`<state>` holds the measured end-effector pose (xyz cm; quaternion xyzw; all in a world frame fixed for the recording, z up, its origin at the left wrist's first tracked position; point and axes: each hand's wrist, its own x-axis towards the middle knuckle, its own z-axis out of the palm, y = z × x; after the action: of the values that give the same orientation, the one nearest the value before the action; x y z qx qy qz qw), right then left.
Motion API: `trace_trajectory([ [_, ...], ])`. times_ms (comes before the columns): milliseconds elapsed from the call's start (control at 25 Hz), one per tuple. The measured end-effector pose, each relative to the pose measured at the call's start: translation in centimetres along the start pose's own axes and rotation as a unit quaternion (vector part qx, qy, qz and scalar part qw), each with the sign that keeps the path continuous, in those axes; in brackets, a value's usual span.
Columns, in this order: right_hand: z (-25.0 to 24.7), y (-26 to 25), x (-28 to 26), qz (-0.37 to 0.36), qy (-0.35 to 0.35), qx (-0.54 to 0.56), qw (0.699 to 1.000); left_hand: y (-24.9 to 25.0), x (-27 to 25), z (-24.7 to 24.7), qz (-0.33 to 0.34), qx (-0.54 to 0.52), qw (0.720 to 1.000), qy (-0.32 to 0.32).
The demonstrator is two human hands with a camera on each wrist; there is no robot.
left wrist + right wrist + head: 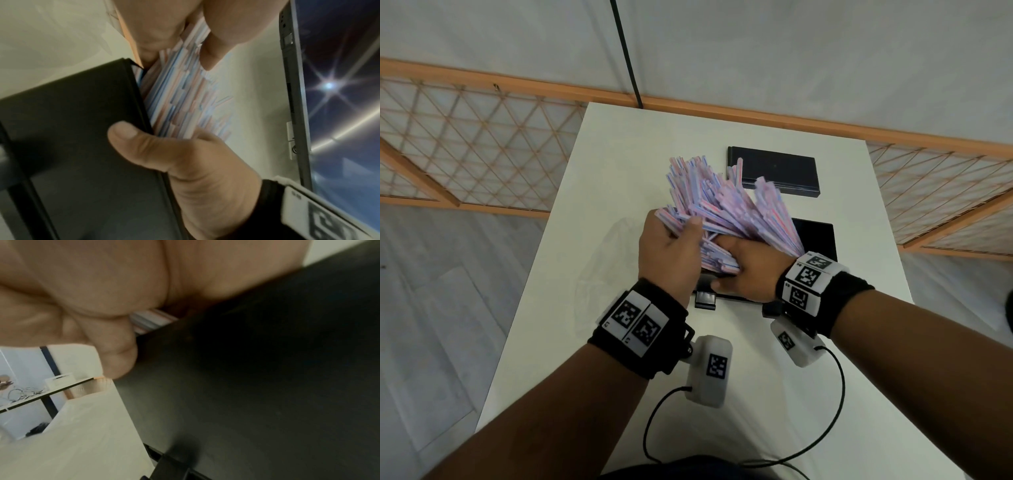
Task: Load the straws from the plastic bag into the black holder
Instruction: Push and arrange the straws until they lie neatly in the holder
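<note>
A thick bundle of pink, blue and white paper-wrapped straws [722, 202] fans upward over the black holder [820, 236], which both hands mostly hide. My left hand [681, 233] grips the bundle from the left, fingers curled over it. My right hand [736, 267] clasps the lower ends from the right. In the left wrist view the straws [180, 97] slant down behind the holder's wall [72, 129], and the right thumb [131, 134] presses on that wall. In the right wrist view a strip of straws [152, 321] shows between my palm and the holder [246, 386]. The clear plastic bag [606, 260] lies flat to the left.
A flat black lid [774, 171] lies behind the holder on the white table [756, 394]. The table is narrow, with its edges close on the left and right. Wooden lattice screens [465, 144] stand on both sides. Camera cables [825, 428] trail near the front edge.
</note>
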<state>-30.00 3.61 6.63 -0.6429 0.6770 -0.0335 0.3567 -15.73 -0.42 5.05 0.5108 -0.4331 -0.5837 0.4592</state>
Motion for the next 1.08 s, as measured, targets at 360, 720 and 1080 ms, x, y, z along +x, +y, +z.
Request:
trace_trajectory([
  [360,-0.9,1.1,-0.9,0.080,-0.076,-0.097,0.989,-0.2,-0.4,0.2,-0.129,-0.134,0.982,0.018],
  [720,-0.1,-1.2,0.9,0.032,-0.063,-0.009,0.997,0.0,-1.0,0.9,-0.088,0.014,0.995,-0.044],
  [1080,-0.2,-0.2,1.1,0.003,0.031,-0.066,0.997,-1.7,-1.0,0.2,-0.051,0.067,0.991,-0.102],
])
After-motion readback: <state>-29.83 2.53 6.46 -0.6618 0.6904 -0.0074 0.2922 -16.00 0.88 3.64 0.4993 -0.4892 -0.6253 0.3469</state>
